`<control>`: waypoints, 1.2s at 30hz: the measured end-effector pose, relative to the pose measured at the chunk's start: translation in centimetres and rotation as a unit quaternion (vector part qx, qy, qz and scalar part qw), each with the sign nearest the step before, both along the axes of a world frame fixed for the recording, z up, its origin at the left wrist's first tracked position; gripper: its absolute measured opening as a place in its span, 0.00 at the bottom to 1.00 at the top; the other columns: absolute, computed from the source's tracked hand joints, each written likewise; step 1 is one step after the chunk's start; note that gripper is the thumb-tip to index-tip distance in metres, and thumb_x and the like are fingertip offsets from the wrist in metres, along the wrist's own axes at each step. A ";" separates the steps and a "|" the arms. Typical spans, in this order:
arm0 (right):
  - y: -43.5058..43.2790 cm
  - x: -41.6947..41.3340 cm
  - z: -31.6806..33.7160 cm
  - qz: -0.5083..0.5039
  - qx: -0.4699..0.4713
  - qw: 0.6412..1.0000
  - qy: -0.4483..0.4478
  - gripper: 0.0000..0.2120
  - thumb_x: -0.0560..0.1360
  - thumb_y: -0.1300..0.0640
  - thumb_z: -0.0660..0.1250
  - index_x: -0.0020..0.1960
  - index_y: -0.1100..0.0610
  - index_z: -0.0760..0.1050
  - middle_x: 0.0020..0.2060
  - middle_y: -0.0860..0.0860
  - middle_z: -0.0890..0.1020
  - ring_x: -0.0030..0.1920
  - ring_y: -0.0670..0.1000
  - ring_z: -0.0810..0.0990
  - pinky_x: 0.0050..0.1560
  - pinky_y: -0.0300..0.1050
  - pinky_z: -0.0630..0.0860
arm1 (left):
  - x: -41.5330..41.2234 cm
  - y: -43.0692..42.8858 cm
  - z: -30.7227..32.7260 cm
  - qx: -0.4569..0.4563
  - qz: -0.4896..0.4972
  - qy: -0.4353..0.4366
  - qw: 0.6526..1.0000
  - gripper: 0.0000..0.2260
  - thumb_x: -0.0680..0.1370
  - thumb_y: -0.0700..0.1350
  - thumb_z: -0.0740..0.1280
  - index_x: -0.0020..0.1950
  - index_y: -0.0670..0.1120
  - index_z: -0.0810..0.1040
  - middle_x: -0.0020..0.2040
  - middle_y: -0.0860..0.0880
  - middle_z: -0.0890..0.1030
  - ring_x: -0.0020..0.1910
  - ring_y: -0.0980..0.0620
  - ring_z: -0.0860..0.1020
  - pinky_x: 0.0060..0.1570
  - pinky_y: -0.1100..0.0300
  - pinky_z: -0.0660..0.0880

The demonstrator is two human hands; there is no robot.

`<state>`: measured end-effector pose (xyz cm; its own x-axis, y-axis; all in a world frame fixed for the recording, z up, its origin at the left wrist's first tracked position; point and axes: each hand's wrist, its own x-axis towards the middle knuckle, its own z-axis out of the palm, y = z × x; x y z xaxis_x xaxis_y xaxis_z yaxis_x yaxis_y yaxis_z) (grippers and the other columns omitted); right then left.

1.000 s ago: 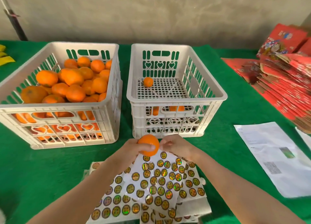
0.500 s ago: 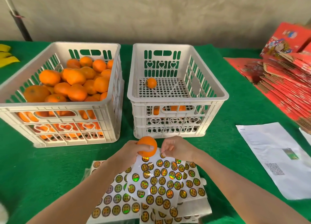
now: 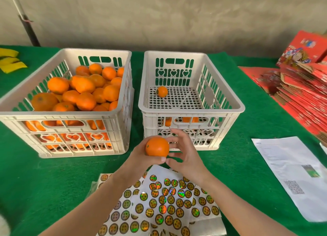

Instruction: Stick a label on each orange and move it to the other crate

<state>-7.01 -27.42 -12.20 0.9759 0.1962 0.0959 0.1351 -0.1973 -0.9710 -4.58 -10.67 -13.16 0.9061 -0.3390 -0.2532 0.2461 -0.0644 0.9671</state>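
In front of the two crates my left hand [image 3: 139,157] grips one orange [image 3: 157,148] from below, its stem end facing me. My right hand [image 3: 185,154] is against the orange's right side with straight, spread fingers touching it. I cannot see a label on the fruit. Sheets of round holographic labels [image 3: 164,200] lie on the green cloth beneath my hands. The left crate [image 3: 62,113] is heaped with oranges. The right crate [image 3: 191,110] holds one labelled orange [image 3: 162,91] at the back and a few more behind its front wall.
A printed white paper [image 3: 292,173] lies to the right. Stacked red cartons [image 3: 304,87] fill the far right of the table. Yellow pieces [image 3: 10,62] sit at the far left edge, and a dark pole [image 3: 26,23] stands behind them.
Both hands rose from the label sheets toward the right crate with the orange. My right hand left the sheet and now touches the orange's side.
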 end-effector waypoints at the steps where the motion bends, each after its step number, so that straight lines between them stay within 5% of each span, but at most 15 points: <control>1: 0.2 -0.1 0.3 -0.006 -0.005 1.000 -0.022 0.36 0.69 0.71 0.71 0.68 0.48 0.60 0.58 0.50 0.75 0.57 0.47 0.76 0.57 0.44 0.76 | -0.1 -0.1 0.3 -0.048 0.004 0.018 0.999 0.31 0.63 0.41 0.73 0.65 0.51 0.71 0.61 0.43 0.77 0.59 0.43 0.77 0.61 0.49 0.74; 4: 0.4 -0.2 1.3 -0.018 0.011 0.999 -0.047 0.31 0.70 0.71 0.70 0.66 0.51 0.63 0.57 0.52 0.76 0.56 0.48 0.77 0.57 0.43 0.76 | 0.0 -0.2 0.7 -0.189 0.010 0.095 0.977 0.37 0.62 0.46 0.78 0.69 0.45 0.68 0.62 0.37 0.75 0.59 0.35 0.76 0.63 0.44 0.69; 9: 1.0 0.2 3.1 -0.133 0.227 0.962 0.069 0.05 0.68 0.61 0.71 0.43 0.57 0.78 0.45 0.50 0.83 0.48 0.48 0.80 0.59 0.53 0.75 | 0.6 0.4 2.0 -0.289 0.053 0.169 0.941 0.39 0.60 0.50 0.78 0.68 0.44 0.68 0.59 0.39 0.73 0.45 0.47 0.76 0.49 0.56 0.72; 13: 2.2 0.1 3.5 -0.131 0.288 0.939 0.135 0.04 0.63 0.56 0.70 0.35 0.56 0.81 0.37 0.50 0.84 0.40 0.43 0.82 0.51 0.44 0.76 | 0.7 0.6 2.2 -0.327 0.030 0.189 0.925 0.40 0.61 0.49 0.80 0.69 0.41 0.69 0.55 0.39 0.75 0.40 0.48 0.77 0.44 0.58 0.73; 17: 3.3 0.0 3.5 -0.146 0.288 0.934 0.150 0.03 0.66 0.57 0.70 0.35 0.56 0.80 0.35 0.51 0.83 0.37 0.43 0.81 0.44 0.37 0.75 | 0.5 -0.1 2.6 -0.293 0.047 0.180 0.938 0.26 0.72 0.55 0.66 0.65 0.42 0.72 0.48 0.41 0.77 0.36 0.49 0.75 0.36 0.60 0.73; 22: 4.0 0.0 3.6 -0.163 0.275 0.938 0.129 0.08 0.73 0.61 0.68 0.36 0.57 0.79 0.36 0.54 0.82 0.38 0.46 0.80 0.41 0.35 0.77 | 0.1 -0.4 3.3 -0.276 0.055 0.159 0.946 0.20 0.73 0.53 0.64 0.61 0.44 0.74 0.45 0.43 0.76 0.35 0.50 0.73 0.36 0.60 0.68; 26: 4.5 -0.2 3.3 -0.203 0.235 0.945 0.098 0.05 0.74 0.62 0.67 0.39 0.60 0.79 0.42 0.56 0.81 0.44 0.51 0.78 0.49 0.42 0.76 | 0.1 -0.6 3.4 -0.288 0.077 0.169 0.939 0.24 0.73 0.52 0.64 0.65 0.43 0.72 0.52 0.41 0.76 0.40 0.49 0.73 0.39 0.59 0.69; 29: 4.9 -0.4 3.0 -0.222 0.193 0.955 0.044 0.06 0.75 0.63 0.67 0.39 0.59 0.76 0.42 0.54 0.80 0.44 0.49 0.77 0.44 0.36 0.76 | 0.0 -0.6 3.3 -0.297 0.079 0.159 0.938 0.25 0.74 0.51 0.63 0.69 0.41 0.70 0.54 0.41 0.77 0.42 0.50 0.75 0.41 0.59 0.69; 33: 5.3 -0.7 2.7 -0.226 0.125 0.966 -0.026 0.04 0.76 0.61 0.67 0.45 0.54 0.73 0.44 0.48 0.78 0.47 0.44 0.77 0.47 0.35 0.75 | 0.0 -0.8 3.2 -0.295 0.072 0.140 0.943 0.25 0.74 0.50 0.62 0.68 0.41 0.70 0.62 0.38 0.76 0.59 0.42 0.74 0.64 0.48 0.67; 36: 5.1 -0.6 2.8 -0.213 0.120 0.969 -0.038 0.14 0.74 0.60 0.69 0.56 0.49 0.69 0.51 0.46 0.78 0.51 0.41 0.77 0.53 0.38 0.75 | 0.2 -0.6 3.2 -0.301 0.082 0.131 0.941 0.26 0.72 0.51 0.63 0.67 0.41 0.70 0.57 0.39 0.77 0.56 0.42 0.72 0.57 0.50 0.68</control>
